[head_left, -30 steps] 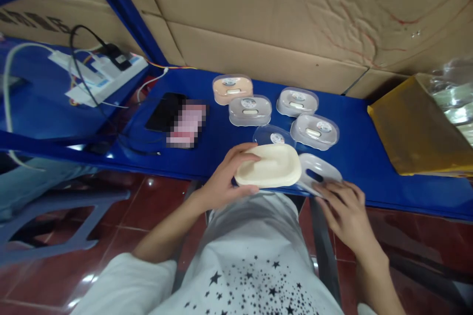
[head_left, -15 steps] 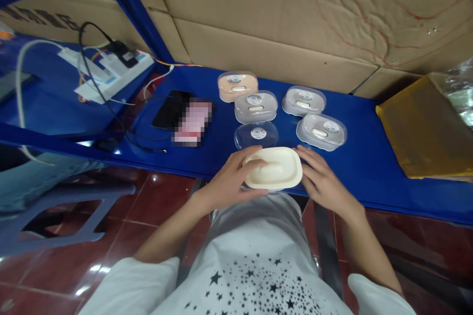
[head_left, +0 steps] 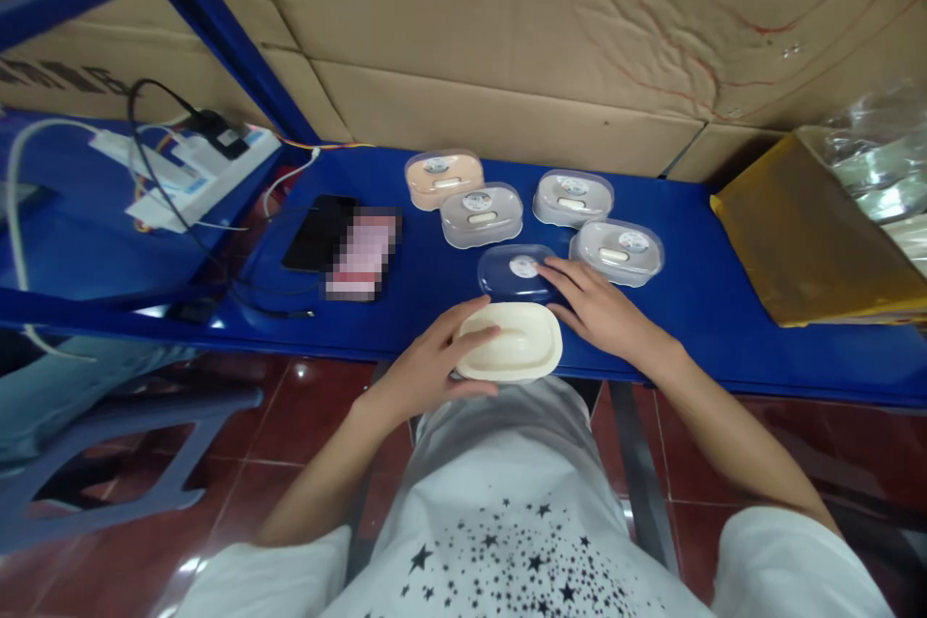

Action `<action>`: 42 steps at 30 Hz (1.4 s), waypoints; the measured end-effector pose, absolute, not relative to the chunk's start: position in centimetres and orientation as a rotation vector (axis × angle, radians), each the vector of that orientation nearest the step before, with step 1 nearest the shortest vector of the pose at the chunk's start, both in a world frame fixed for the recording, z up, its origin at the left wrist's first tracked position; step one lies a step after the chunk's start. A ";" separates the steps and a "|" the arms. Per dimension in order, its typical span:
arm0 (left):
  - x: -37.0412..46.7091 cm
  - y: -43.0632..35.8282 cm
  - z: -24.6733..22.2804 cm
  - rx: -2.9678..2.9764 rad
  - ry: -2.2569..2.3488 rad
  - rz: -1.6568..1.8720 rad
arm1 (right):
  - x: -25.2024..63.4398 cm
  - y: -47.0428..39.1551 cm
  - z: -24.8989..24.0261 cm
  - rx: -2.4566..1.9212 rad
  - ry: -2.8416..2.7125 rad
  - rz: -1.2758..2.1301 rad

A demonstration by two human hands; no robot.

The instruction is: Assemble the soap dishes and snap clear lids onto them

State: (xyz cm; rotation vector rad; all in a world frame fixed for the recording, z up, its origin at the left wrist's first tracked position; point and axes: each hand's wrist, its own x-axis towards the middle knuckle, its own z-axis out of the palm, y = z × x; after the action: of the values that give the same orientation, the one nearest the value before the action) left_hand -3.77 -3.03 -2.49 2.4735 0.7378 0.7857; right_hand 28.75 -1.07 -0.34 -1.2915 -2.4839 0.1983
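My left hand [head_left: 438,357] grips the left end of a cream plastic oval box [head_left: 510,342] at the table's front edge, its thumb lying over the recessed middle. Just behind the box, a clear plastic lid [head_left: 499,276] with a round white sticker lies on the blue table. My right hand [head_left: 601,309] holds the lid's right end, fingertips beside the sticker and thumb lower at the near rim. Several lidded oval boxes stand farther back: a peach one [head_left: 427,188], a grey one [head_left: 470,227], and two more grey ones, one behind [head_left: 554,208] and one nearer [head_left: 608,268] on the right.
Two phones lie on the left, a black one [head_left: 319,232] and a blurred-out one [head_left: 362,256]. Beyond them is a white power strip [head_left: 195,188] with cables. A yellow-brown package [head_left: 818,232] stands at right. Cardboard [head_left: 507,48] lines the back.
My right hand has left the cream box and moved onto the clear lid, which has shifted right. My left hand still holds the box. The view has turned slightly.
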 end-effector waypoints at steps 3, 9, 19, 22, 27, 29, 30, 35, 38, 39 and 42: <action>-3.7 -3.1 -2.8 2.464 0.794 0.807 | 30.7 -5.8 -0.3 -1.518 -2.346 -0.015; -2.2 -2.6 -2.7 2.482 0.849 0.794 | 30.8 -9.5 0.2 -1.467 -2.347 -0.078; -7.2 -2.3 0.2 2.270 1.260 0.794 | 29.6 -8.6 -1.3 -1.211 -2.300 -0.118; -7.2 -2.3 1.1 2.211 1.451 1.092 | 28.8 -9.2 -1.0 -1.233 -2.331 -0.134; -3.5 -2.5 1.0 2.356 1.139 1.045 | 27.8 -7.7 -0.3 -1.155 -2.499 0.112; -2.3 -2.2 0.4 2.430 0.958 0.908 | 28.8 -7.4 -0.3 -1.264 -2.438 0.054; -1.9 -2.0 0.2 2.450 0.880 0.843 | 29.7 -7.5 -0.4 -1.371 -2.372 -0.006; -1.0 -0.1 -0.3 2.485 0.707 0.648 | 34.1 -9.5 -1.2 -1.717 -2.090 0.030; -1.0 0.9 0.0 2.488 0.757 0.666 | 34.7 -10.5 -1.0 -1.670 -1.951 0.189; -1.1 1.1 0.2 2.492 0.775 0.673 | 34.5 -10.6 -0.8 -1.654 -1.915 0.227; -2.3 1.7 0.4 2.476 0.803 0.636 | 33.5 -10.2 -0.8 -1.621 -1.910 0.289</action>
State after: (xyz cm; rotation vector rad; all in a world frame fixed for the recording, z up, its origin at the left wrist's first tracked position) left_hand -2.28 1.73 0.44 2.4759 0.8034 0.6363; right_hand 33.53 -10.21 -0.80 -1.6213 -1.9097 0.2893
